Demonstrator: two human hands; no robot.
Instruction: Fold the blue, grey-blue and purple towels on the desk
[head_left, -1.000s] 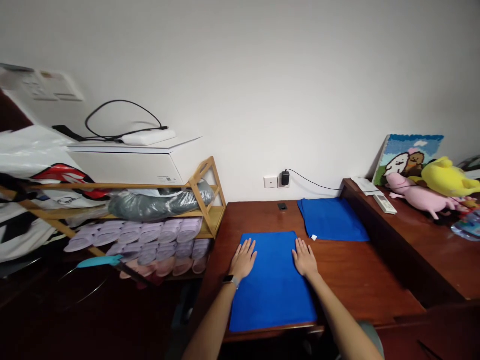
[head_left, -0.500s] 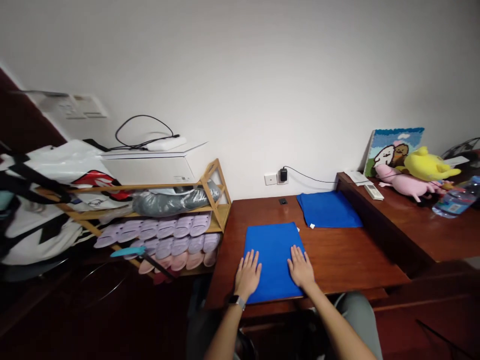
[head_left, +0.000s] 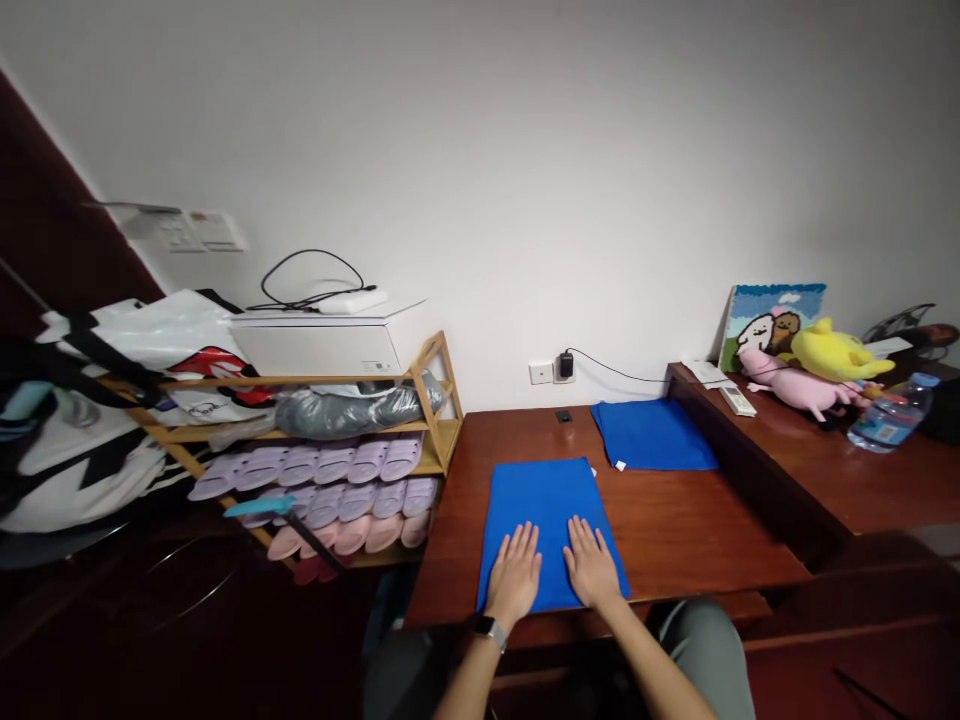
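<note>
A blue cloth [head_left: 544, 490] lies flat on the brown wooden table [head_left: 450, 540], reaching its front edge. My left hand [head_left: 515, 577] rests palm down on the cloth's left part, fingers stretched out, with a watch on the wrist. On the right part lies my right hand [head_left: 591, 563], flat and open as well. Neither hand grips anything. Behind and to the right, a second blue cloth [head_left: 656, 435] lies on the table near the wall, with a small white tag at its front left corner.
Left of the table stands a wooden rack [head_left: 435, 400] with slippers [head_left: 349, 458] and a white box [head_left: 322, 345]. On the raised right surface are plush toys [head_left: 836, 350], a bottle [head_left: 892, 415] and a remote [head_left: 738, 401]. A charger [head_left: 566, 365] is plugged into the wall.
Both hands have moved inward, closer together on the front cloth. Its lower corners now spread a little wider. The camera view has shifted slightly.
</note>
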